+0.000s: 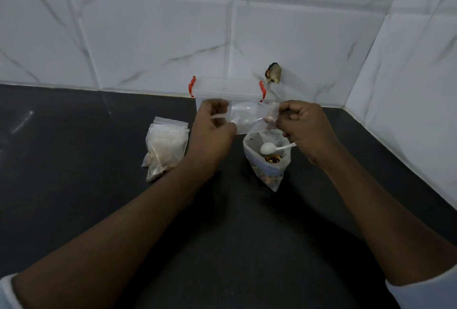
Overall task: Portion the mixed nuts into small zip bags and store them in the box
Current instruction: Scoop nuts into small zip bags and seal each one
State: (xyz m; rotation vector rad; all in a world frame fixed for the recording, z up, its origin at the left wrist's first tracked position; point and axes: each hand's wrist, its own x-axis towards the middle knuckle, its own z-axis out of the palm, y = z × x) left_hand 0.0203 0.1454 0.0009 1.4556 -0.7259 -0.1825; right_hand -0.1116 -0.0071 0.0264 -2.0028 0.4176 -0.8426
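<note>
Between the left hand (212, 125) and the right hand (303, 125) the zip bag (247, 117) is looking clear; beyond them the box (222, 86) is showing red clasps (192, 87); the spoon (267, 148) is looking white, the counter (222, 222) black

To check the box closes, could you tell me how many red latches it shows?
2: one red latch on the left end of the clear box, another on its right end; any behind may be hidden.
</note>
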